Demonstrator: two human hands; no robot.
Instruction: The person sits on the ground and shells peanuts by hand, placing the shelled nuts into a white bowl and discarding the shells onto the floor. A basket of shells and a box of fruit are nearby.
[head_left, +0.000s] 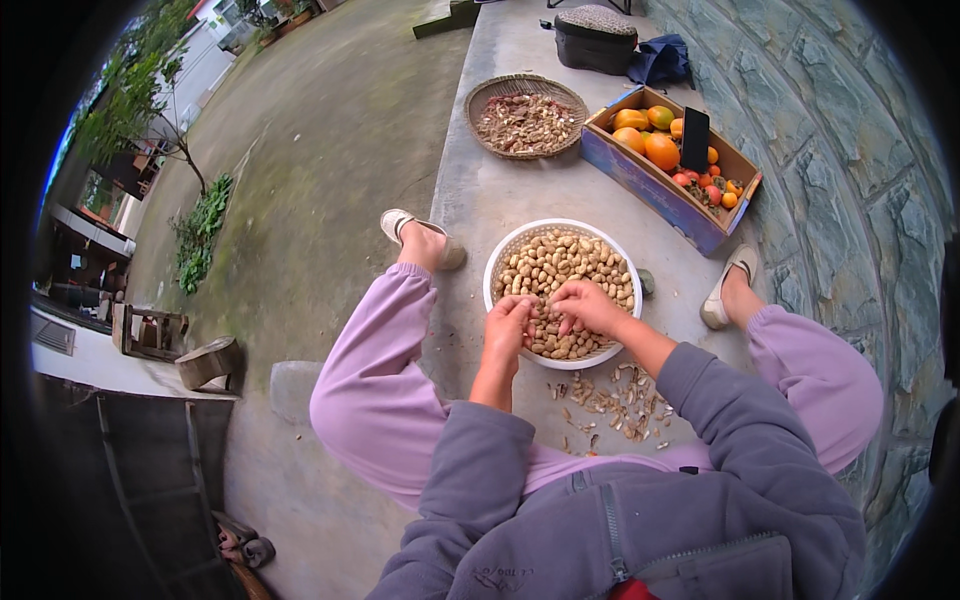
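In front of me a white plastic colander (491, 270) holds many unshelled peanuts (555, 259). Both my hands are over its near half, fingertips close together. The fingers of my left hand (508, 330) are curled together at the colander's left side. My right hand (589, 306) comes in from the right, thumb and fingers bent towards the left hand. Whether a peanut is pinched in either hand is too small to make out. Broken peanut shells (630, 405) lie scattered on the concrete between the colander and my lap.
Beyond the colander, a round woven basket (476, 139) holds shells and reddish skins. Beside it, a cardboard box (652, 191) contains persimmons (662, 152), with a dark phone (695, 140) on top. A stone wall (832, 187) runs along the right; the concrete ledge (465, 180) drops off left.
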